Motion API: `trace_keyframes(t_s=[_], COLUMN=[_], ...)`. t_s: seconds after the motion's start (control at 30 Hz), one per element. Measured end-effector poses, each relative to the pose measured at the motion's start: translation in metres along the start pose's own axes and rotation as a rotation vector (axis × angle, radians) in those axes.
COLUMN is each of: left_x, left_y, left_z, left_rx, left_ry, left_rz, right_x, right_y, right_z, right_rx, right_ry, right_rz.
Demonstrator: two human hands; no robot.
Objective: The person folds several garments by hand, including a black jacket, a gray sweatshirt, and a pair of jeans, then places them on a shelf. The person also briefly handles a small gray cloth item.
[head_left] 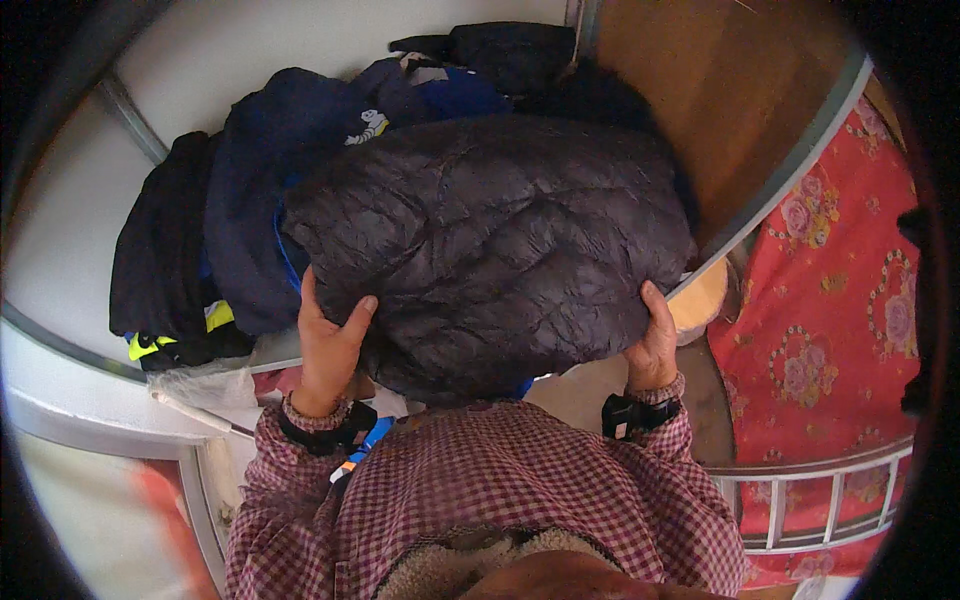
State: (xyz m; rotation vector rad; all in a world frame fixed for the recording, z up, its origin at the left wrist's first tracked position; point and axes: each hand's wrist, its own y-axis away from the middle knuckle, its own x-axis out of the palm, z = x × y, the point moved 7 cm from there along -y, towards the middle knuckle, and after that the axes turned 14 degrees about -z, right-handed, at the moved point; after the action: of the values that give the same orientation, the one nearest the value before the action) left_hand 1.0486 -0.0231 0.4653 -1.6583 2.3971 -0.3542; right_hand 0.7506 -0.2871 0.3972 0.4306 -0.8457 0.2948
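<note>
A dark quilted puffer jacket (500, 240), folded into a wide bundle, spans the space between my two hands. My left hand (332, 350) grips its lower left edge, thumb on top. At its lower right edge my right hand (655, 340) holds on, thumb up and the other fingers hidden beneath. Behind the bundle lie folded dark clothes: a navy garment (290, 130) with a small white figure on it, and a black one (165, 240) at the far left. Black bands circle both my wrists.
The clothes sit inside a compartment with a brown wood panel (740, 110) at right and a metal-edged front. A red flowered cloth (800, 330) hangs at the right, by a metal rail (820, 500). A round wooden piece (700, 300) stands near my right hand.
</note>
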Motion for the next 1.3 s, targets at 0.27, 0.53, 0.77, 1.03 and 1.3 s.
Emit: trace_keyframes(t_s=[0.27, 0.53, 0.77, 1.03, 1.3], left_x=[0.011, -0.01, -0.002, 0.004, -0.003], left_y=[0.003, 0.01, -0.006, -0.011, -0.012], left_z=[0.005, -0.032, -0.068, -0.049, -0.047], left_rx=[0.021, 0.182, 0.231, 0.199, 0.03], left_ry=[-0.02, -0.007, 0.032, 0.077, -0.041], left_rz=[0.101, 0.159, 0.166, 0.167, 0.148], right_x=[-0.041, -0.042, -0.031, -0.037, -0.077], right_y=[0.0, 0.015, 0.008, -0.019, -0.019], right_z=[0.014, 0.029, 0.049, 0.036, 0.048], right_rx=[-0.102, -0.293, -0.781, -0.474, -0.627], right_ry=[0.175, 0.326, 0.942, 0.568, 0.751], right_rz=[0.148, 0.401, 0.455, 0.357, 0.22])
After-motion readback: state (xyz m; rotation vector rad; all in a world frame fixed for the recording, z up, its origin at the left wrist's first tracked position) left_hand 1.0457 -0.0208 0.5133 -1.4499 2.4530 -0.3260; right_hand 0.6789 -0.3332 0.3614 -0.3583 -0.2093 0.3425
